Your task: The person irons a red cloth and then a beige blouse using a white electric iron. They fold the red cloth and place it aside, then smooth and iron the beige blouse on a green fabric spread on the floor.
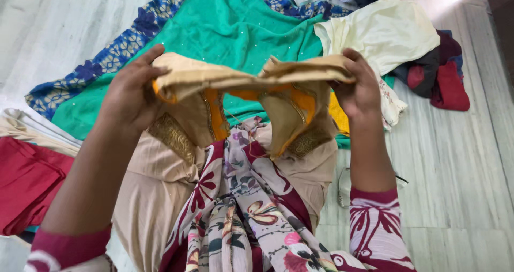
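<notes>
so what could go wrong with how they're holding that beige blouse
The beige blouse is pinched only at its top edge by the left hand and right hand, so the loose sleeves may unfold. It may also drop among the green cloth and cream garment below.

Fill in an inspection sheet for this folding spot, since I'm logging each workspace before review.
Surface: pale marble-look floor, streaked grey, sunlit at the top right.
Job's things: beige blouse with orange lining and gold embroidered trim, held up folded between both hands.
Clutter: teal cloth with blue patterned border spread behind; cream garment; dark red and black clothes; red folded cloth and pale folded pieces at the left.
Grippers: left hand and right hand each grip one end of the blouse.
Cables: a thin dark cord by a small whitish object near the right forearm; kind unclear.
Surroundings: person's floral garment in the lap; dark furniture edge at the top right.
</notes>
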